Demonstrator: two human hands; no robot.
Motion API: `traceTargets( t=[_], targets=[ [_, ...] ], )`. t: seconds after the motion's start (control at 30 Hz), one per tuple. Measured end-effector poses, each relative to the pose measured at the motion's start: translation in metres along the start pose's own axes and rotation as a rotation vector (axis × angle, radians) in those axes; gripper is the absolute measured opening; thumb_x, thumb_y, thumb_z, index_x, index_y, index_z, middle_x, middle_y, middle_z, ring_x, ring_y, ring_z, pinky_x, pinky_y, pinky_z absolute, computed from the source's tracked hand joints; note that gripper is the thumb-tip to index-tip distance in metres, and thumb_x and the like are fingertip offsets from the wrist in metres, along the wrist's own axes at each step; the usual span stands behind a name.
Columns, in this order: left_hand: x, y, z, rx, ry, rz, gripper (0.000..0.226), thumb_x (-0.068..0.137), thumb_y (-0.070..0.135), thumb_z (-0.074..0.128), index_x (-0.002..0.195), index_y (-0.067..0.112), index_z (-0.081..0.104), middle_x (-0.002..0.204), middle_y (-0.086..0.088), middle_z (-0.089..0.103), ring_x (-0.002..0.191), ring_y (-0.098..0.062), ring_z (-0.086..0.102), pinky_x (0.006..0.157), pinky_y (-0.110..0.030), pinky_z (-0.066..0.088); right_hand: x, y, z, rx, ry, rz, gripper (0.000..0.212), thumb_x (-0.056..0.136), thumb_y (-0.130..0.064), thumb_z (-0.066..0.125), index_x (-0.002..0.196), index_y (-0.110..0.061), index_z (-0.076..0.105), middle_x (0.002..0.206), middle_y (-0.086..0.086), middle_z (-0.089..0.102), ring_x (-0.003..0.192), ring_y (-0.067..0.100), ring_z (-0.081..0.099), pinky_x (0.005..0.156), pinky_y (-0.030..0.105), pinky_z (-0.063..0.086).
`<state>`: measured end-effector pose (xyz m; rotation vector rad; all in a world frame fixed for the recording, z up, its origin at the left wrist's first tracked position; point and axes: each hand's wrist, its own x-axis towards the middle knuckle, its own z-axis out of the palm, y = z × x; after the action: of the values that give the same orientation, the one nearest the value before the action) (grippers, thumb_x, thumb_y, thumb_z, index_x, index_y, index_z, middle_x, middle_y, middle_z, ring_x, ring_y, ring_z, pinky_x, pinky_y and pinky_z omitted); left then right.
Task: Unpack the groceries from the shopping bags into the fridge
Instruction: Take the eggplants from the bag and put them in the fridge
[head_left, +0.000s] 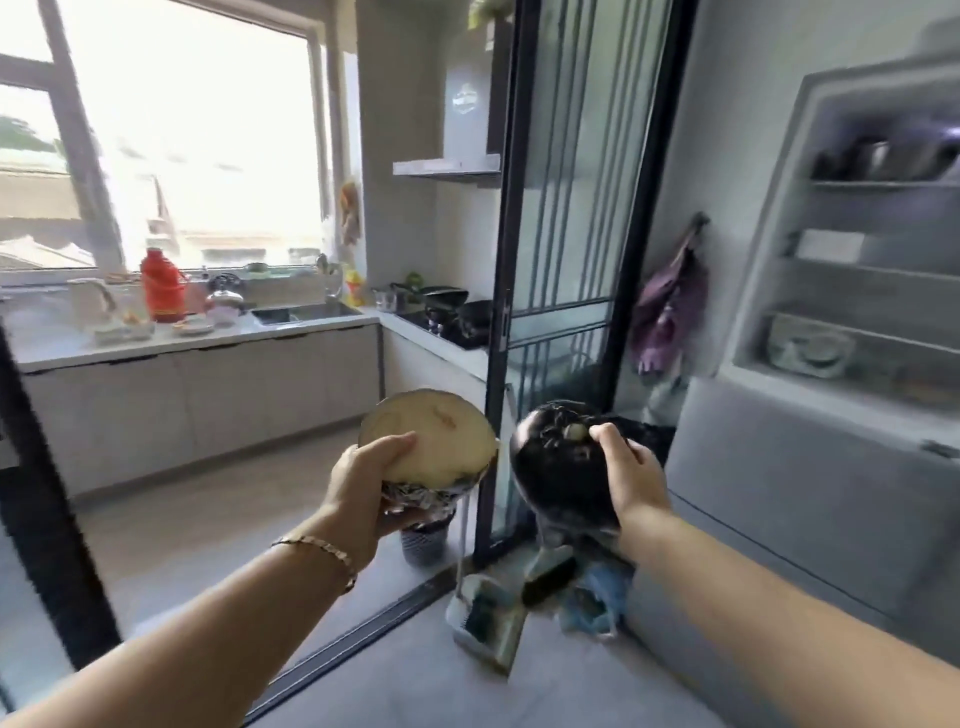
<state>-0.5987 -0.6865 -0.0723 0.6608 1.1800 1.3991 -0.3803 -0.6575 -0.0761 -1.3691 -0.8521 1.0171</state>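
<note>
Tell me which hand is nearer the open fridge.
Right. The right hand, gripping the dark fruit, is close beside the left edge of the fridge. The left hand, holding the cut half, is farther left.

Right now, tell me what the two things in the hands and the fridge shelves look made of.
Cut half in the left hand: plant flesh, pale and matte on the cut face, dark shiny skin below; perhaps eggplant. Round one in the right hand: dark glossy skin, whole, with a pale stem scar. Shelves: likely clear glass or plastic, pale-edged; blurred.
</note>
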Motion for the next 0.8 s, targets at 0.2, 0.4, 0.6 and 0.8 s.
traceTargets(
  t=[0.2,0.4,0.6,0.8],
  targets=[
    [0.118,0.005,0.126,-0.001,-0.293,-0.118,0.043,0.082,0.022,0.063,0.122,0.01,0.049,0.114,-0.019,0.056,0.09,-0.031,0.06,0.059,-0.04,0.059,0.109,-0.029,-0.053,0.066,0.355,-0.049,0.042,0.082,-0.04,0.06,0.113,-0.013,0.058,0.105,0.007,0.059,0.086,0.024,0.055,0.069,0.027,0.041],
    [0.196,0.013,0.259,-0.026,-0.496,-0.208,0.044,0.079,0.021,0.066,0.119,0.012,0.052,0.12,-0.019,0.056,0.1,-0.034,0.059,0.07,-0.045,0.056,0.18,-0.069,-0.108,0.089,0.616,-0.051,0.051,0.069,-0.052,0.061,0.11,-0.023,0.058,0.111,0.003,0.06,0.096,0.026,0.058,0.09,0.042,0.05],
    [0.246,-0.001,0.394,-0.029,-0.619,-0.215,0.044,0.075,0.023,0.069,0.116,0.017,0.053,0.117,-0.015,0.057,0.098,-0.034,0.06,0.075,-0.048,0.055,0.251,-0.104,-0.178,0.174,0.727,-0.069,0.05,0.078,-0.044,0.062,0.121,-0.02,0.053,0.114,0.004,0.054,0.099,0.026,0.052,0.094,0.045,0.048],
    [0.288,-0.018,0.545,-0.062,-0.713,-0.217,0.041,0.078,0.024,0.068,0.113,0.014,0.052,0.113,-0.017,0.057,0.095,-0.034,0.06,0.063,-0.041,0.055,0.354,-0.142,-0.263,0.195,0.772,-0.104,0.05,0.075,-0.049,0.062,0.115,-0.02,0.055,0.118,0.007,0.056,0.104,0.031,0.055,0.087,0.043,0.05]
  ],
)
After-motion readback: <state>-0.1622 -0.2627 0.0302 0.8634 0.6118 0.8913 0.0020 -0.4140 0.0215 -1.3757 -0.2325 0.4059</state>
